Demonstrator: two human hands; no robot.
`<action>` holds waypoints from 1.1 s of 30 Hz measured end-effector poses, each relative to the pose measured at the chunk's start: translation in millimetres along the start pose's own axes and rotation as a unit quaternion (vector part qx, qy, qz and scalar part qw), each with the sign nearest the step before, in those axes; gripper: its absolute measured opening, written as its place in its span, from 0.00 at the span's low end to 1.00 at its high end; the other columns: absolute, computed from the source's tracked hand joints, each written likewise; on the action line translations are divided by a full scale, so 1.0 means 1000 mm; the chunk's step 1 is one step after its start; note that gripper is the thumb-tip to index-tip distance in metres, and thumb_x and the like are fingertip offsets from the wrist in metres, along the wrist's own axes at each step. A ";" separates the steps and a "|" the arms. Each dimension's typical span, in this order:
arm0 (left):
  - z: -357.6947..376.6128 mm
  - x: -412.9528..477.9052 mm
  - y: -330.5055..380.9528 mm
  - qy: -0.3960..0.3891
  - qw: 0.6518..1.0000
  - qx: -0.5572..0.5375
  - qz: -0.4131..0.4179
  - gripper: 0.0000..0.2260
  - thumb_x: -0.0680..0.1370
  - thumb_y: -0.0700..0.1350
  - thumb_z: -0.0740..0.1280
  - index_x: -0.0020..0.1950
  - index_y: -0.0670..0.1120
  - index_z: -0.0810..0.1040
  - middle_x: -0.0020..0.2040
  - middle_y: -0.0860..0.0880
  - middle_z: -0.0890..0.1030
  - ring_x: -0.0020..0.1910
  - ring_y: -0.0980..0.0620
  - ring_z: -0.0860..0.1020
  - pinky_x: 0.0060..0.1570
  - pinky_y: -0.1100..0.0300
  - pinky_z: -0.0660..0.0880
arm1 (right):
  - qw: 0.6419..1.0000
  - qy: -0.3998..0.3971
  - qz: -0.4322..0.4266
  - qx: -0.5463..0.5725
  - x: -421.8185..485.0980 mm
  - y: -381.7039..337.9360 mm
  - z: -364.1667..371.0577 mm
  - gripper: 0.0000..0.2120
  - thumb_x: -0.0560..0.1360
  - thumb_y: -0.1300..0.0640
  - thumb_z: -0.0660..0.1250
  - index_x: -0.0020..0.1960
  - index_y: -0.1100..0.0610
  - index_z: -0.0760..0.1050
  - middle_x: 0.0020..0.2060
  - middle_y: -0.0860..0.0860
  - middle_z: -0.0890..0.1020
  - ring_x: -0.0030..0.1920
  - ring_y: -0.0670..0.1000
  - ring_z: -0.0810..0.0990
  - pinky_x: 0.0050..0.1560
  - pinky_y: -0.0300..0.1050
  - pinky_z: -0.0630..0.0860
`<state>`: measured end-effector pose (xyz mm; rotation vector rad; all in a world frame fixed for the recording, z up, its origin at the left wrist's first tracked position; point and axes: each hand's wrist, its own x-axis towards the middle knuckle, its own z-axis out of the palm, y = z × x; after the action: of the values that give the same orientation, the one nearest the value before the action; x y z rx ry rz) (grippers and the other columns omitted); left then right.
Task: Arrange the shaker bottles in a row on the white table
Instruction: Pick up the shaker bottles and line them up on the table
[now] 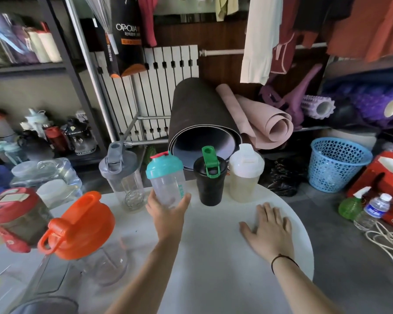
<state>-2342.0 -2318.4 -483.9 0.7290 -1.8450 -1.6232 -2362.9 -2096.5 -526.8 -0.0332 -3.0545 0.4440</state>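
left grip (166, 211) clasps teal-lidded shaker (166, 180) near counter (213, 257) far edge | right grip (268, 230) spread flat on counter | black shaker (210, 180), white shaker (245, 173) alongside

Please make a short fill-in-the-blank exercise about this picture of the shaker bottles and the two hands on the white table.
1. The left hand grips the clear bottle with the ____ lid.
2. The right hand lies ____ on the white table, holding nothing.
3. The black bottle has a ____ flip cap.
4. Between the black bottle and the blue basket stands the bottle with the ____ lid.

Missing words: teal; flat; green; white
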 end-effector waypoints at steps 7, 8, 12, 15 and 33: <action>0.002 -0.001 0.003 -0.044 0.991 -0.119 -0.035 0.18 0.81 0.45 0.63 0.70 0.44 0.67 0.55 0.44 0.76 0.43 0.56 0.77 0.38 0.65 0.75 | 1.000 0.001 0.001 -0.003 -0.001 -0.001 -0.001 0.38 0.74 0.33 0.51 0.78 0.52 0.52 0.79 0.49 0.52 0.78 0.53 0.49 0.76 0.54 0.46; 0.002 -0.001 0.004 -0.047 0.991 -0.122 -0.029 0.17 0.83 0.46 0.59 0.71 0.45 0.66 0.56 0.45 0.75 0.44 0.57 0.77 0.38 0.65 0.75 | 1.000 0.001 0.001 -0.004 -0.001 -0.001 -0.002 0.38 0.74 0.33 0.51 0.78 0.52 0.52 0.79 0.49 0.52 0.78 0.53 0.48 0.76 0.54 0.46; -0.001 0.004 -0.001 -0.081 0.986 -0.144 -0.009 0.20 0.83 0.48 0.60 0.75 0.52 0.64 0.63 0.47 0.76 0.56 0.52 0.79 0.56 0.49 0.79 | 1.000 -0.002 0.004 -0.005 -0.001 -0.001 -0.003 0.38 0.74 0.33 0.51 0.78 0.52 0.52 0.79 0.49 0.52 0.78 0.53 0.48 0.76 0.54 0.47; -0.004 0.010 -0.005 -0.084 0.990 -0.111 -0.008 0.24 0.76 0.47 0.71 0.71 0.50 0.68 0.62 0.44 0.77 0.56 0.49 0.79 0.63 0.44 0.76 | 1.000 -0.001 0.005 -0.003 -0.001 -0.001 -0.002 0.38 0.74 0.33 0.51 0.78 0.52 0.51 0.79 0.48 0.52 0.78 0.53 0.48 0.76 0.54 0.47; 0.035 0.025 -0.006 -0.008 0.998 0.035 0.042 0.52 0.66 0.37 0.79 0.80 0.42 0.50 0.76 0.41 0.62 0.76 0.43 0.60 0.77 0.51 0.56 | 1.000 -0.005 0.006 0.002 0.000 0.000 -0.002 0.39 0.74 0.33 0.51 0.78 0.52 0.50 0.79 0.48 0.50 0.79 0.51 0.47 0.77 0.53 0.45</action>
<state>-2384.0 -2313.1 -492.0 0.6609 -1.9258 -1.5224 -2362.5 -2096.0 -525.1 -0.0500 -3.0640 0.4528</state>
